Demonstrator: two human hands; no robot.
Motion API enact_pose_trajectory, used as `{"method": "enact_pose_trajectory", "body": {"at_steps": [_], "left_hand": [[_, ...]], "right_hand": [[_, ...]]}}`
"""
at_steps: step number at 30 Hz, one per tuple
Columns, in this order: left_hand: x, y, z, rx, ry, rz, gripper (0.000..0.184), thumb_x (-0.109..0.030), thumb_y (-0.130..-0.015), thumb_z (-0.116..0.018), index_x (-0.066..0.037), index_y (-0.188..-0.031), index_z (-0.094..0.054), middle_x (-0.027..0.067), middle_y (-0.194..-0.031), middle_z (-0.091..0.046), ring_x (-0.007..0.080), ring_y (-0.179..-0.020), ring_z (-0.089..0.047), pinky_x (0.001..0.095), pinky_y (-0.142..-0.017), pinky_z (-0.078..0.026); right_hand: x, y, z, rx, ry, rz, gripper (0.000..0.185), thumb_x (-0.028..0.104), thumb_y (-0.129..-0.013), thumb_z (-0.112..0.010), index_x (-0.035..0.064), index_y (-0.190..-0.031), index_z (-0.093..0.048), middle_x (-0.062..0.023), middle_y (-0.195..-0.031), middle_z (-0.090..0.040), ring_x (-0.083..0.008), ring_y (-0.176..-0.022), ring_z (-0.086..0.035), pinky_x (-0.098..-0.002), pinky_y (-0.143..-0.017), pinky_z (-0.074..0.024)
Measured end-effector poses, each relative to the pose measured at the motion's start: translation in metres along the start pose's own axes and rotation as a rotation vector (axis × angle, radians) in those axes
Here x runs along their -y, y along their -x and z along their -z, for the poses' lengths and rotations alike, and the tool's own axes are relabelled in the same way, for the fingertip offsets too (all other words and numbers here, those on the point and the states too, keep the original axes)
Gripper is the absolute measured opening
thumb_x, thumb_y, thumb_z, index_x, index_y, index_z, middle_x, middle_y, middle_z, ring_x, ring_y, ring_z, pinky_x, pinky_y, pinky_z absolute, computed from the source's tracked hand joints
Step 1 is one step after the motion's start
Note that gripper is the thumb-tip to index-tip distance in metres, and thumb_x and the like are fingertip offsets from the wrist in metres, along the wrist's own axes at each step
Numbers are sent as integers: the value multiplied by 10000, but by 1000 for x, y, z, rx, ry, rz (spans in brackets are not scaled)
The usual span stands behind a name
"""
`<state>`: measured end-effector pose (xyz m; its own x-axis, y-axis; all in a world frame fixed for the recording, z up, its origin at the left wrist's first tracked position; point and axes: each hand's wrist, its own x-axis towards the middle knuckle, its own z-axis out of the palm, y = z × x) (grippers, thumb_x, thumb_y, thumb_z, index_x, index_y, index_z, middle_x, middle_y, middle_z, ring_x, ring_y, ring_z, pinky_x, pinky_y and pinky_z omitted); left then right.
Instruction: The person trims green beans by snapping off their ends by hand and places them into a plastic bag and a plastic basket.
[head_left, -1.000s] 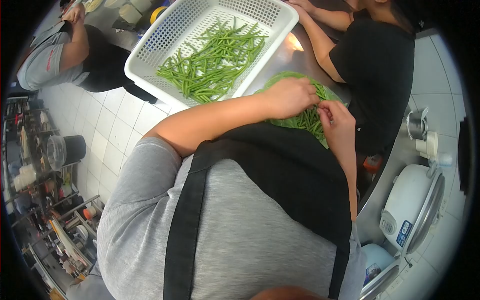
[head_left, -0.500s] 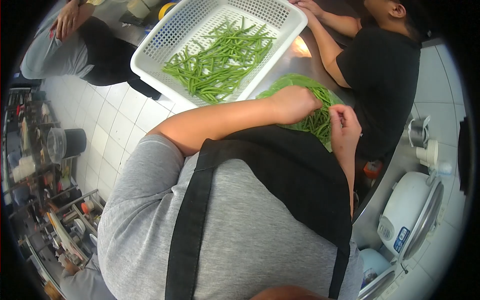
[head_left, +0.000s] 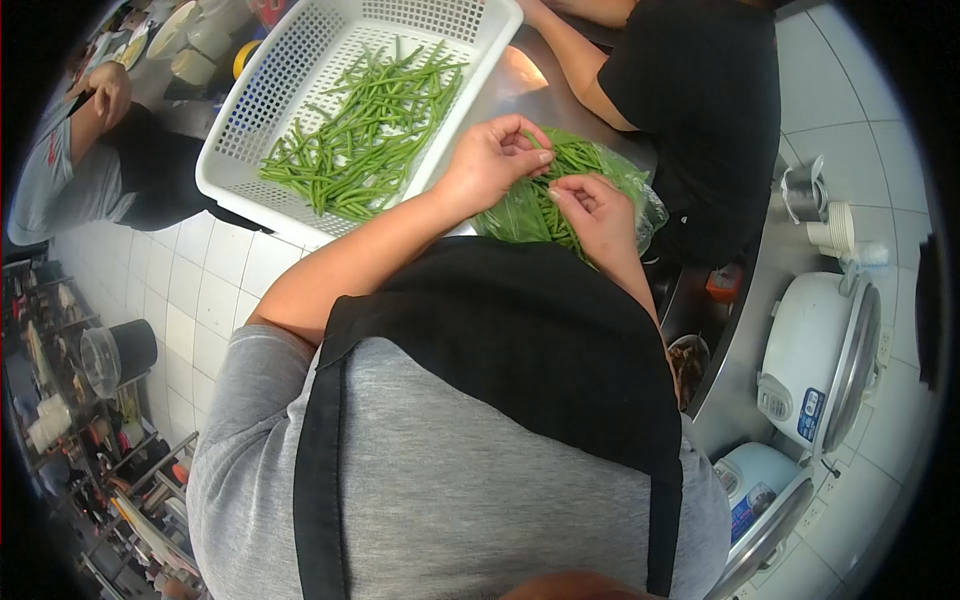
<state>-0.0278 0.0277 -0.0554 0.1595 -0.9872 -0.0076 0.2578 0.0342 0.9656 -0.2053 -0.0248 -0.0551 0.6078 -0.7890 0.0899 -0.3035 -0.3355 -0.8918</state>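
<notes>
My left hand (head_left: pixel 488 163) is closed in a pinch above a clear green-tinted plastic bag (head_left: pixel 512 212), with a green bean (head_left: pixel 533 139) showing at its fingertips. Close beside it, my right hand (head_left: pixel 603 213) has thumb and forefinger pressed together; whatever is between them is too small to make out. Under both hands, many green beans (head_left: pixel 580 155) lie in the open bag. To the left stands a white perforated plastic basket (head_left: pixel 222 178), with a loose heap of green beans (head_left: pixel 365 140) spread over its bottom.
A co-worker in a black shirt (head_left: pixel 690 75) stands across the metal table (head_left: pixel 500 95), arms near the basket. Another person's hand (head_left: pixel 110 92) is at the far left. Rice cookers (head_left: pixel 808 350) and stacked cups (head_left: pixel 832 230) stand on the right; shelves (head_left: pixel 60 370) are at left.
The view has swung, so the basket and bag appear farther left. My left hand has turned from knuckles-up to a visible pinch, and the two hands' fingertips remain close together.
</notes>
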Motion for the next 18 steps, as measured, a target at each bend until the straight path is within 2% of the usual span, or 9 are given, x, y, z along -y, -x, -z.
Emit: {"method": "enact_pose_trajectory", "body": {"at_steps": [1,3,4,8,11,12,15,16,18], "left_hand": [[0,1,0,-19,28,-3,99,-39,-852,-637,-1,-935,-601,40,-831,-635,84,-775,-603,219,-712,-494],[-1,4,4,15,-245,-10,111,-55,-842,-653,-3,-934,-619,29,-831,-637,76,-777,-593,221,-714,-487],[-2,5,6,32,-382,-11,117,-63,-838,-662,-3,-933,-628,24,-831,-638,72,-777,-589,222,-714,-483],[-9,17,-4,121,-471,25,155,-87,-829,-680,-13,-964,-659,5,-828,-640,62,-744,-565,219,-674,-471],[-10,17,-10,60,-288,-52,143,-87,-845,-665,-8,-964,-655,9,-830,-641,58,-742,-560,214,-666,-466],[-19,19,-15,42,-145,-60,129,-82,-864,-641,0,-963,-651,16,-840,-638,60,-758,-562,215,-681,-469],[-32,20,-22,14,-29,-120,119,-74,-880,-618,8,-961,-647,20,-857,-633,64,-768,-563,218,-682,-473],[-38,21,-24,-3,-84,-140,111,-80,-875,-621,3,-944,-646,37,-861,-636,77,-758,-571,226,-675,-482],[-54,22,-19,18,-423,-215,107,-86,-860,-636,-4,-928,-646,51,-839,-633,87,-749,-577,228,-669,-480]], "right_hand": [[1,-1,0,-31,12,19,110,90,-820,-645,3,-885,-657,-75,-785,-615,-139,-669,-583,-260,-623,-462],[8,-5,3,-81,29,61,106,90,-811,-652,-1,-864,-649,-73,-774,-609,-141,-653,-577,-263,-612,-457],[14,-9,6,-109,109,171,72,62,-801,-636,-5,-823,-627,-70,-751,-591,-147,-637,-567,-263,-603,-450],[35,-13,9,-53,161,337,44,18,-804,-575,-13,-773,-578,-70,-726,-567,-149,-651,-550,-254,-616,-434],[21,-13,-4,-90,-735,-3,59,43,-829,-530,-3,-795,-545,-76,-740,-557,-158,-677,-520,-265,-653,-417],[23,-13,-5,-16,-1124,-56,64,68,-853,-486,14,-828,-511,-81,-761,-544,-165,-701,-495,-285,-682,-405],[31,-14,-11,9,-1317,12,84,89,-868,-469,12,-852,-496,-90,-781,-541,-174,-709,-495,-317,-684,-413],[36,-15,-9,-5,-1202,67,80,69,-868,-502,-4,-846,-525,-83,-806,-553,-161,-719,-513,-295,-685,-425],[42,-18,7,-50,-579,214,69,45,-859,-529,-19,-845,-550,-76,-819,-562,-149,-726,-529,-274,-682,-435]]}}
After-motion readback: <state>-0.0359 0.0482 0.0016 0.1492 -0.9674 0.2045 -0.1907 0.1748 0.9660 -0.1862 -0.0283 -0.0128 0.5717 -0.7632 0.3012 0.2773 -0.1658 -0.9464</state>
